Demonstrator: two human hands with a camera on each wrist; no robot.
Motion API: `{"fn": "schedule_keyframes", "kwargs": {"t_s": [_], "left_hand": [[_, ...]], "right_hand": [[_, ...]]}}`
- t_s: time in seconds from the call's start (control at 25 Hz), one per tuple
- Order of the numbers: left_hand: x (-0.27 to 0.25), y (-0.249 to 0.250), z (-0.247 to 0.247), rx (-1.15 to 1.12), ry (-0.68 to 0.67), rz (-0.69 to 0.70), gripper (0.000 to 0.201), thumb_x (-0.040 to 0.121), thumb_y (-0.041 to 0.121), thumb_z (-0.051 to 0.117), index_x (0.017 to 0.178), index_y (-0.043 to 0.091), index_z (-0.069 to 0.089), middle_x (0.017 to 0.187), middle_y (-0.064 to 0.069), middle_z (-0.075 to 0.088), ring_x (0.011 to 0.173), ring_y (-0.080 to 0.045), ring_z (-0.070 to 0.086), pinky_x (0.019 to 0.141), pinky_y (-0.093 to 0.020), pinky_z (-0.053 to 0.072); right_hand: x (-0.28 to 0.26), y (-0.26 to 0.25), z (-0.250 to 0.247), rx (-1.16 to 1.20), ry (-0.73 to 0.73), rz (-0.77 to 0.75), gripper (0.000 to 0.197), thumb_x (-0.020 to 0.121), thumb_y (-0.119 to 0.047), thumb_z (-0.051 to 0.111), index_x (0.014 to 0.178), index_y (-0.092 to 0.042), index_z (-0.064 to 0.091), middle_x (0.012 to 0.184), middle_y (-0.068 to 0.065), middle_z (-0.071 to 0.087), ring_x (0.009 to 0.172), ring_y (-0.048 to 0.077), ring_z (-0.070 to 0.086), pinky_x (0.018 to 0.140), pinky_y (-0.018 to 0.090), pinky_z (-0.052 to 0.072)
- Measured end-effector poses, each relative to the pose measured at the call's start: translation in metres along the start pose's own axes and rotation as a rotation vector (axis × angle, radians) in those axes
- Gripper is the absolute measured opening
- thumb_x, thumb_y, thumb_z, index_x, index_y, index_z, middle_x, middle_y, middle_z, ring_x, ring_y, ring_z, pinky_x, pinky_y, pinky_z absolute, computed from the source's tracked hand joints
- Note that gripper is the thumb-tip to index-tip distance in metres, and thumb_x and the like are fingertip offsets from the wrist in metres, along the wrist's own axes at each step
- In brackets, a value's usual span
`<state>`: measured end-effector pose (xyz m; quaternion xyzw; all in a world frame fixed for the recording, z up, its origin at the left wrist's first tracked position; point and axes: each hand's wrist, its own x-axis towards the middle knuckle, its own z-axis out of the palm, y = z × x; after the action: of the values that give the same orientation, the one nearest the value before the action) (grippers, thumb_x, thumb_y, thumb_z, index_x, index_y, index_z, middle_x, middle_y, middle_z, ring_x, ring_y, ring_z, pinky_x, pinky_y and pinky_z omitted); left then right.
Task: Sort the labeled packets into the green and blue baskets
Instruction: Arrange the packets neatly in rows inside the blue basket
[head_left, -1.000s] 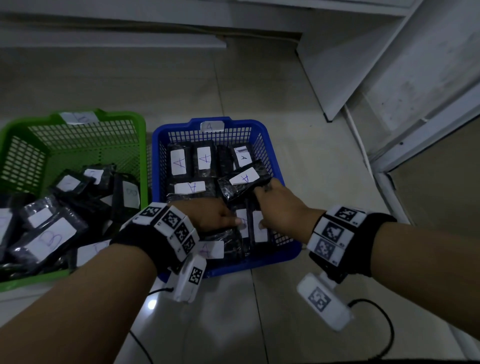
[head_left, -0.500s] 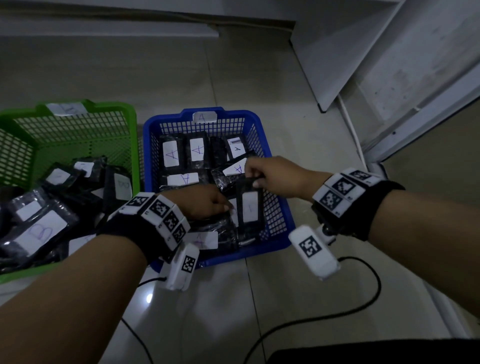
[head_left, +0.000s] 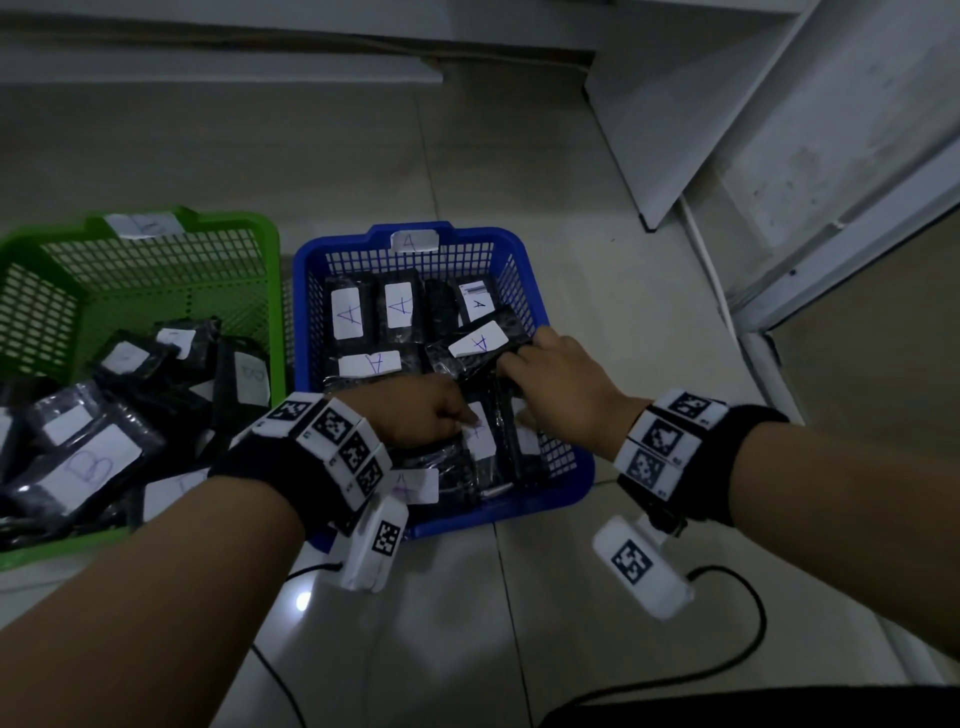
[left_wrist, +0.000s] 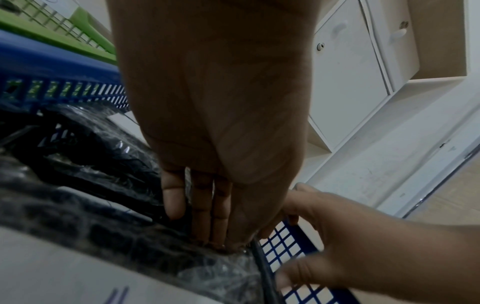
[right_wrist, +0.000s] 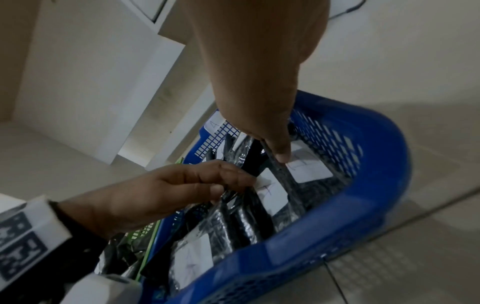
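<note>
The blue basket (head_left: 566, 496), tagged A, holds several black packets with white A labels. The green basket (head_left: 234, 221) on its left holds black packets labelled B (head_left: 91, 462). Both hands are inside the blue basket's near right part. My left hand (head_left: 460, 421) pinches the edge of a labelled packet (head_left: 483, 436); its fingertips (left_wrist: 207, 238) meet on the plastic. My right hand (head_left: 519, 392) grips a dark packet standing on edge (right_wrist: 285, 174), fingers beside a tilted A packet (head_left: 478, 340). The right hand's palm side is hidden in the head view.
Both baskets stand side by side on a pale tiled floor (head_left: 597, 291). A white cabinet panel (head_left: 675, 130) and a door frame (head_left: 831, 270) rise at the right. A black cable (head_left: 748, 649) trails over the floor near the right wrist.
The right hand, lifted with a packet half a second ago, has come back down into the blue basket. The left hand has stayed on the packets.
</note>
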<state>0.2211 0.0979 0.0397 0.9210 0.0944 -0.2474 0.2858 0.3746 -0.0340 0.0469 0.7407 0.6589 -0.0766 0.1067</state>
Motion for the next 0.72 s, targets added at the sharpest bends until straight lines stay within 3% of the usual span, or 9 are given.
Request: {"fn": "schedule_keyframes", "kwargs": {"t_s": [0.12,0.28,0.4,0.48,0.56,0.64,0.72], "left_hand": [[0.000,-0.001,-0.001,0.037,-0.002,-0.044,0.034,0.096,0.028,0.044,0.129,0.029,0.055,0.131,-0.003,0.049,0.122,-0.020,0.046,0.106,-0.030,0.035],[0.001,0.000,-0.002,0.075,-0.025,-0.053,0.033,0.097,0.027,0.043,0.126,0.030,0.057,0.132,-0.001,0.054,0.118,-0.019,0.051,0.104,-0.032,0.039],[-0.011,0.001,-0.007,-0.012,0.007,-0.048,0.030,0.096,0.024,0.046,0.121,0.028,0.061,0.128,0.002,0.057,0.116,-0.017,0.053,0.102,-0.031,0.040],[-0.026,-0.005,-0.014,0.013,0.110,-0.077,0.023,0.093,0.026,0.052,0.112,0.025,0.066,0.116,0.002,0.063,0.109,-0.017,0.057,0.093,-0.028,0.043],[-0.042,-0.015,-0.019,0.167,0.156,-0.128,0.020,0.090,0.029,0.056,0.106,0.027,0.067,0.108,0.002,0.066,0.104,-0.018,0.059,0.087,-0.029,0.042],[-0.056,-0.025,-0.017,0.343,0.142,-0.167,0.024,0.088,0.030,0.055,0.109,0.034,0.065,0.111,0.007,0.065,0.108,-0.018,0.055,0.089,-0.032,0.039],[-0.065,-0.034,-0.009,0.437,0.111,-0.187,0.029,0.087,0.031,0.055,0.114,0.039,0.061,0.117,0.010,0.062,0.115,-0.018,0.049,0.093,-0.036,0.037]], "right_hand": [[-0.002,-0.004,0.005,-0.016,-0.072,0.007,0.056,0.076,-0.038,0.069,0.122,-0.015,0.048,0.117,0.003,0.059,0.117,0.025,0.040,0.087,0.035,0.033],[0.001,-0.008,0.001,0.026,-0.052,-0.106,0.044,0.079,-0.014,0.065,0.121,-0.009,0.054,0.121,0.011,0.053,0.112,0.030,0.046,0.084,0.037,0.038],[0.004,-0.005,-0.001,0.091,-0.186,-0.202,0.030,0.086,-0.008,0.056,0.116,-0.007,0.060,0.122,0.011,0.048,0.109,0.029,0.048,0.080,0.033,0.038],[0.008,-0.006,-0.004,0.209,-0.150,-0.143,0.026,0.089,-0.011,0.056,0.113,-0.011,0.065,0.119,0.009,0.049,0.109,0.026,0.047,0.080,0.028,0.037],[0.009,-0.019,-0.009,0.469,-0.055,-0.026,0.019,0.088,-0.020,0.063,0.104,-0.015,0.070,0.109,0.005,0.056,0.100,0.019,0.054,0.080,0.023,0.041],[0.004,-0.040,-0.009,0.760,-0.128,0.010,0.031,0.078,-0.034,0.074,0.104,-0.019,0.068,0.102,0.000,0.062,0.090,0.010,0.059,0.078,0.022,0.048],[-0.003,-0.064,-0.002,0.697,-0.266,-0.074,0.056,0.068,-0.043,0.080,0.115,-0.022,0.058,0.110,-0.002,0.056,0.096,0.009,0.054,0.078,0.020,0.044]]}}
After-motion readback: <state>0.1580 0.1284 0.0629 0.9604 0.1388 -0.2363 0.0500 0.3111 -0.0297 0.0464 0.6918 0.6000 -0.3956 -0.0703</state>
